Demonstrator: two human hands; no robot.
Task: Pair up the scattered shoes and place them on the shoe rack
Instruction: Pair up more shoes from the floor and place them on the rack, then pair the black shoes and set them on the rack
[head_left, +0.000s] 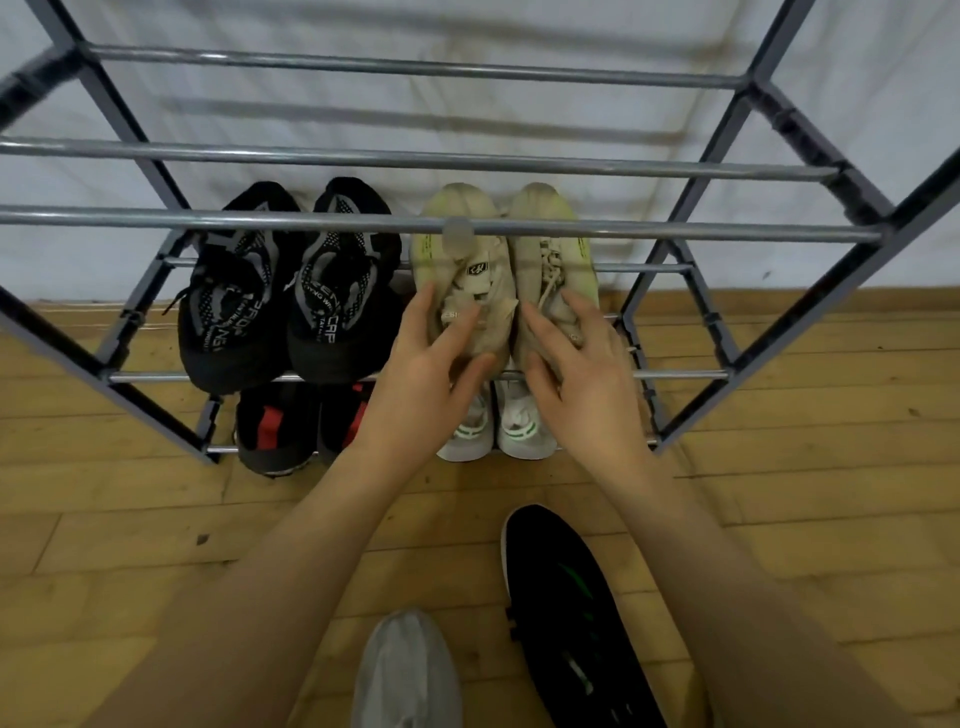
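Wooden floor (130, 519) under us, our left hand (421, 364) and right hand (582, 374) rest spread-fingered on the beige pair (498, 270), seating it on the shoe rack (415, 226); next, we judge, the black shoe (561, 582) needs its match.

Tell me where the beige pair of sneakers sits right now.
In the head view, the beige pair sits on the rack's middle tier, right of the black pair, with the left hand and right hand on its heels.

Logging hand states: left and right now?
Left hand: open, fingers spread on the left beige shoe.
Right hand: open, fingers on the right beige shoe.
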